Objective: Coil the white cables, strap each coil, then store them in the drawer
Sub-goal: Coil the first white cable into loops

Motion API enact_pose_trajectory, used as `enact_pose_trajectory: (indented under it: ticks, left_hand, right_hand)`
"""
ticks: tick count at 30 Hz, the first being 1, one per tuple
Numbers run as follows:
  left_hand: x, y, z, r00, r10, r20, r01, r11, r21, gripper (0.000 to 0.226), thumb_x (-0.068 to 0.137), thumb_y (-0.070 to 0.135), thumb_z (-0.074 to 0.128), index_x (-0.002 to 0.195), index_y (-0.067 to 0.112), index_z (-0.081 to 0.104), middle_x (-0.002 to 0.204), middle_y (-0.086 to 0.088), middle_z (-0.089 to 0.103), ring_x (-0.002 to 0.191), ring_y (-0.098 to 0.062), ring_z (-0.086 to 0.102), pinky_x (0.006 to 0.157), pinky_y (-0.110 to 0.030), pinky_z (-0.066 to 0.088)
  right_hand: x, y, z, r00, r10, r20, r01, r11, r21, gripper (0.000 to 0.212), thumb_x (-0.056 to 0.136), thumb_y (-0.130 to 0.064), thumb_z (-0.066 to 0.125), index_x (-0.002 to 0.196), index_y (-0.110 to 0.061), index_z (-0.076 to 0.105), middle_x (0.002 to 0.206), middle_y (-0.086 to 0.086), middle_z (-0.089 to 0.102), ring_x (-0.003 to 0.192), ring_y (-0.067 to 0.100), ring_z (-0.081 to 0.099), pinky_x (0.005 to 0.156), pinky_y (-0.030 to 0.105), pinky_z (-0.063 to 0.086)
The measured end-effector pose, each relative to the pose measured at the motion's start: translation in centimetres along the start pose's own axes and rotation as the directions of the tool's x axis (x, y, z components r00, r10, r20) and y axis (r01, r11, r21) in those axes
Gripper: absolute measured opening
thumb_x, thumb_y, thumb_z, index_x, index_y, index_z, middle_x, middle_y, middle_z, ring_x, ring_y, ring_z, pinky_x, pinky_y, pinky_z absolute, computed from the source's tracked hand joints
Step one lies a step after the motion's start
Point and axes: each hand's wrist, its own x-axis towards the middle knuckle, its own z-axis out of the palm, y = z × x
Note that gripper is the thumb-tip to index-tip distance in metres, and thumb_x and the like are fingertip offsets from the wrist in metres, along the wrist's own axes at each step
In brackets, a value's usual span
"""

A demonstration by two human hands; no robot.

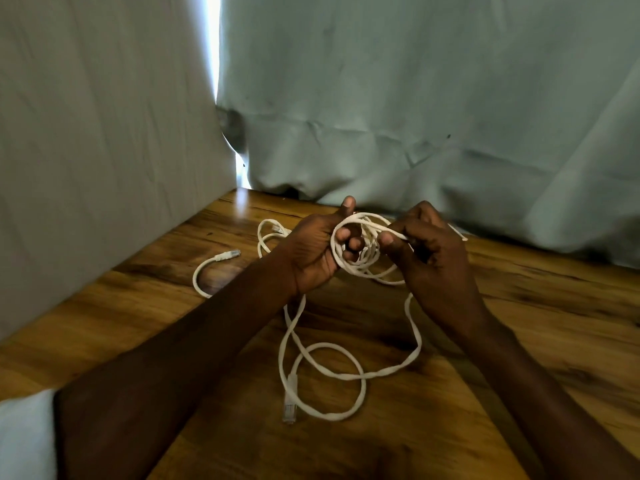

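Pale draped cloth (415, 98) backs a wooden table (519, 306) where a person coils white network cable. Both forearms reach in over the near edge, and the work sits raised between the hands, above the far part of the tabletop. The left hand (318, 247) is closed around a small coil (353, 251) of several turns, thumb up behind it and fingers hooked through the middle. Just right of it, touching the same loops, the right hand (429, 244) pinches one strand (394, 233) between thumb and forefinger, laying it across the top of the coil. Below both hands the uncoiled tail (325, 375) trails in loose loops towards the person, ending in a clear plug (289, 408). Beyond the left wrist a second cable (207, 271) lies loose, its plug pointing away. No strap or drawer is in view. Coiling looks about half done: each new turn should match the size of those already held, with the left grip kept firm so the loops do not spring, and the right hand feeding slack without twisting the tail into a knot.
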Motion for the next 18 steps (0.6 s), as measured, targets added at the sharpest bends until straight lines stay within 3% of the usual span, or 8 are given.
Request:
enact_pose_trajectory:
  ticks: [3,6,8,10,12,18]
  left_hand:
    - [-0.4,-0.2,0.6,0.999,-0.002,0.048,-0.005,0.987,0.159,0.04,0.108,0.034,0.041,0.08,0.007,0.054,0.044,0.003,0.04,0.041,-0.009,0.047,0.043,-0.019,0.037]
    - [-0.8,-0.2,1.2,0.993,-0.06,0.103,0.033,0.968,0.248,0.051,0.107,0.039,0.037,0.089,-0.003,0.06,0.042,0.003,0.04,0.05,-0.011,0.04,0.037,-0.015,0.032]
    - [-0.8,0.0,1.2,0.985,-0.102,0.139,0.062,0.962,0.264,0.062,0.108,0.047,0.029,0.085,-0.001,0.062,0.042,0.003,0.043,0.053,-0.012,0.032,0.034,-0.015,0.03]
    - [-1.0,0.2,1.0,0.98,-0.145,0.139,0.092,0.939,0.332,0.066,0.106,0.055,0.023,0.084,0.004,0.057,0.041,0.004,0.038,0.037,-0.009,0.031,0.033,-0.017,0.028]
    - [-1.1,0.2,1.0,0.974,-0.171,0.151,0.1,0.915,0.391,0.063,0.105,0.057,0.022,0.085,0.007,0.054,0.042,0.004,0.033,0.032,-0.01,0.028,0.035,-0.018,0.027]
    - [-1.4,-0.4,1.3,0.952,-0.227,0.205,0.114,0.884,0.453,0.061,0.106,0.055,0.024,0.085,0.008,0.056,0.045,0.005,0.03,0.035,-0.008,0.027,0.037,-0.02,0.028]
  right_hand:
    - [-0.1,1.2,0.2,0.999,0.032,0.036,-0.027,0.992,-0.127,0.024,0.097,-0.038,0.068,0.089,-0.015,0.068,0.093,-0.004,0.049,0.084,0.005,0.054,0.069,0.016,0.039]
    - [-0.5,1.7,0.5,0.996,0.037,0.08,-0.022,0.983,-0.182,0.029,0.098,-0.039,0.068,0.098,-0.01,0.063,0.099,-0.001,0.048,0.088,-0.001,0.05,0.07,0.014,0.039]
    - [-0.8,1.7,1.1,0.992,0.074,0.103,-0.061,0.99,-0.129,0.039,0.1,-0.049,0.059,0.101,-0.011,0.059,0.1,0.002,0.05,0.09,0.006,0.052,0.075,0.025,0.045]
    - [-1.0,1.6,1.7,0.986,0.143,0.089,-0.146,0.989,0.021,0.045,0.102,-0.053,0.047,0.1,-0.01,0.058,0.1,0.01,0.056,0.094,0.025,0.058,0.083,0.049,0.051]
    - [-1.0,1.7,2.0,0.98,0.198,0.023,-0.199,0.976,0.093,0.05,0.104,-0.054,0.042,0.096,-0.008,0.059,0.096,0.017,0.06,0.091,0.037,0.06,0.082,0.06,0.049]
    - [-1.0,0.7,1.5,0.973,0.103,-0.207,-0.14,0.975,-0.173,0.036,0.105,-0.047,0.049,0.089,-0.016,0.058,0.081,0.002,0.062,0.076,0.022,0.059,0.066,0.047,0.048]
